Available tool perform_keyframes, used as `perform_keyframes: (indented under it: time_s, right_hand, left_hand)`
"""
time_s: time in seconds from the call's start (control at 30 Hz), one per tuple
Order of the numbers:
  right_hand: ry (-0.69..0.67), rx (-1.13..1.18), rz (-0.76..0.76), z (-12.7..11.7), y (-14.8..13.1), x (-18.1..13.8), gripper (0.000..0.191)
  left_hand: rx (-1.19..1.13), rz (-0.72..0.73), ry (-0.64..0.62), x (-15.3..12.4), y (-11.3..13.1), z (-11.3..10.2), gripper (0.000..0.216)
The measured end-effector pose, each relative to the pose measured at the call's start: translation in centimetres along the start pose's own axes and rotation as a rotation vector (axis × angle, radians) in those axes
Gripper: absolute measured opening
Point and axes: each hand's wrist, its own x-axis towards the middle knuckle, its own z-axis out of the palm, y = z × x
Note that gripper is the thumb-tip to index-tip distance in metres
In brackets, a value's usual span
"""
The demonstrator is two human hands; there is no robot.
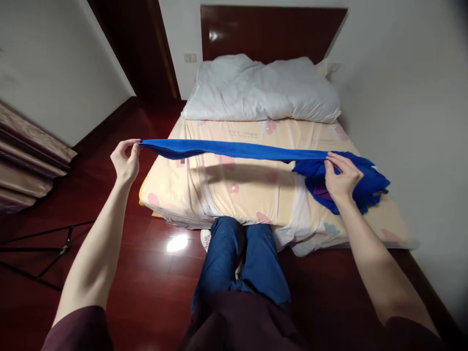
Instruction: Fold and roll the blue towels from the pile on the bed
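A long strip of blue cloth [226, 148] is stretched nearly level above the bed, between my two hands. Its left end is pinched between the thumb and fingers of my left hand [126, 158], out past the bed's left side. My right hand [341, 174] pinches the strip farther along, over the right part of the bed. Behind and around that hand, a bunched blue cloth [369, 183] lies on or just above the sheet, with a purple patch showing. Whether the strip and the bunch are one piece, I cannot tell for sure.
The bed has a pale yellow patterned sheet [248, 195] and a thick grey-white bedding pile [263, 90] by the dark headboard [270, 31]. A black tripod leg [44, 249] stands on the floor at left, near a curtain [25, 165]. A wall borders the right.
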Motion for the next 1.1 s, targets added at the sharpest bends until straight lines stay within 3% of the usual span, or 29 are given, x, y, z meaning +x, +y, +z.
perform_keyframes:
  time_s: [0.13,0.3,0.47,0.63,0.93,1.1]
  right_hand:
    - [-0.133,-0.027,0.110,2.0,1.4,-7.6,0.031]
    - [-0.386,0.011,0.284,5.4,4.2,-18.8,0.036]
    - [-0.503,-0.032,0.337,6.3,6.4,-25.9,0.037]
    - [-0.458,-0.107,0.332,5.1,7.0,-28.0,0.037]
    - [-0.458,-0.171,0.443,4.7,4.7,-26.9,0.022]
    - [-0.466,-0.274,0.476,4.0,2.1,-26.1,0.023]
  left_hand:
    - [0.071,-0.090,-0.098,-5.6,-4.2,1.3,0.035]
    - [0.129,-0.351,-0.282,-13.8,-10.5,3.4,0.036]
    - [0.262,-0.499,-0.446,-20.3,-13.4,4.6,0.036]
    - [0.335,-0.534,-0.446,-22.3,-14.2,4.4,0.035]
    - [0.467,-0.507,-0.549,-22.1,-13.2,4.1,0.038]
    - [0.668,-0.310,-0.668,-21.6,-10.6,4.8,0.039]
